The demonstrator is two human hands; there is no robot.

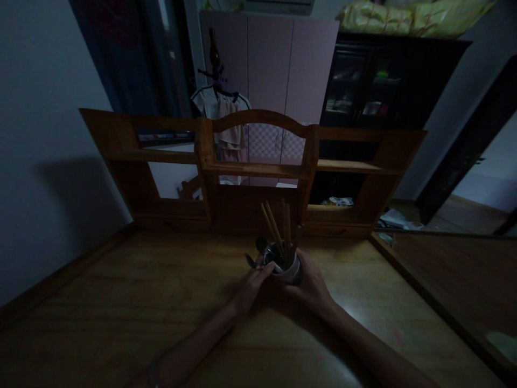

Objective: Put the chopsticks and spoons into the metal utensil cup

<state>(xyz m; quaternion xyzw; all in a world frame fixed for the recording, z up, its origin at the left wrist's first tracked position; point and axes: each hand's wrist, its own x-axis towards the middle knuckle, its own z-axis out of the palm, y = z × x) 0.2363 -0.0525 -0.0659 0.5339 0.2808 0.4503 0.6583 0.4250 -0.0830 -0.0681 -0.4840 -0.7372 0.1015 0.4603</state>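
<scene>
Both grips, left hand (pixel 253 283) and right hand (pixel 312 283), clamped around cup (pixel 288 276); chopsticks (pixel 287 229) hidden at base, spoons (pixel 262 246) murky

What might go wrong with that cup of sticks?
The wooden sticks reach well above the cup, so they might slide out if it tips. The dark spoon-like utensils poke out beside the left hand, so one might get knocked loose. If the right hand slipped, the cup might drop or tip onto the wooden table.
</scene>
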